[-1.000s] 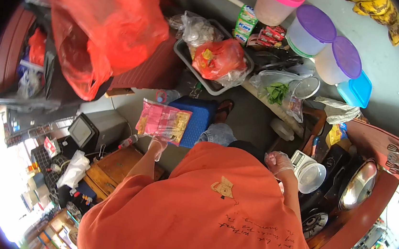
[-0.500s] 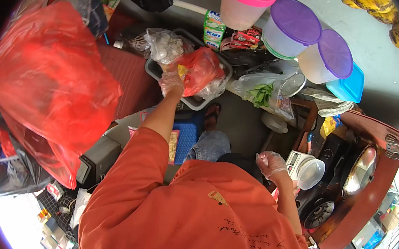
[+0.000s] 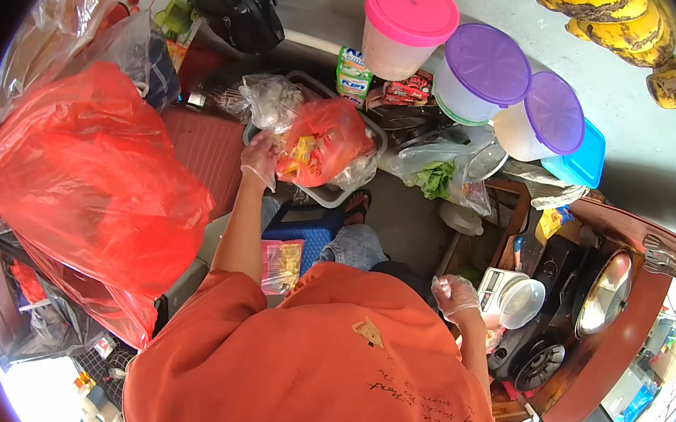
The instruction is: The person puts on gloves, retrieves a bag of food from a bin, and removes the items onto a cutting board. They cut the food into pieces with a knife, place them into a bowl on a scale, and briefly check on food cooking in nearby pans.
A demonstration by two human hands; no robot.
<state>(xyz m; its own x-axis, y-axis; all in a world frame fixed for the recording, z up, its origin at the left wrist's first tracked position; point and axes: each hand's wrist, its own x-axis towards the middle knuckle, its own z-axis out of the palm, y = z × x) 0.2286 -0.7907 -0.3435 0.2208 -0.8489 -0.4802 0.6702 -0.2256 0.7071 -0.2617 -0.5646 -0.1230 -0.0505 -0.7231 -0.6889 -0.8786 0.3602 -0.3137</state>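
Note:
My left hand [image 3: 260,159], in a clear plastic glove, is at the left rim of a grey basin [image 3: 329,200]. Its fingers look loosely apart, and I see nothing held in them. Beside it in the basin lies a red plastic bag [image 3: 331,133] with yellow packets showing. A clear bag [image 3: 273,105] with pale contents rests behind that one. My right hand [image 3: 455,297], also gloved, is closed with curled fingers near a white kitchen scale [image 3: 494,285]. What it holds, if anything, is hidden. A clear round tub [image 3: 521,303] sits on the scale.
A large red plastic bag [image 3: 96,188] bulges at the left. Lidded tubs, one with a pink lid [image 3: 413,8], line the back wall. A clear bag with green leaves [image 3: 436,178] lies below them. At right are a stove burner [image 3: 541,366] and a pan [image 3: 608,292]. A blue stool [image 3: 304,228] stands below.
My left hand has shifted left, off the red bag's edge, to the basin's rim. My right hand stays closed by the scale. The whole view has tilted slightly.

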